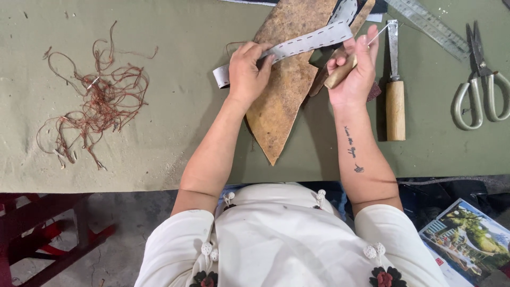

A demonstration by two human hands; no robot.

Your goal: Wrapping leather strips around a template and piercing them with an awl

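While pinned flat by the left hand (247, 72), fingers closed over its near end, a grey strap (308, 42) with a dashed stitch line stretches across a mottled brown leather piece (281, 101), likely steadied for piercing. Left of the leather, tangled rust-red thread (95, 101). Over its right edge, right hand (353, 72) gripping a wooden-handled awl (342, 72). Further right, wooden-handled knife (394, 90), scissors (481, 85).

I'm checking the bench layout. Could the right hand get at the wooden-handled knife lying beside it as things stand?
Probably yes, but not freely: the wooden-handled knife lies uncovered on the table just beside the right hand. That hand already grips an awl, so it would likely need to set that down first.
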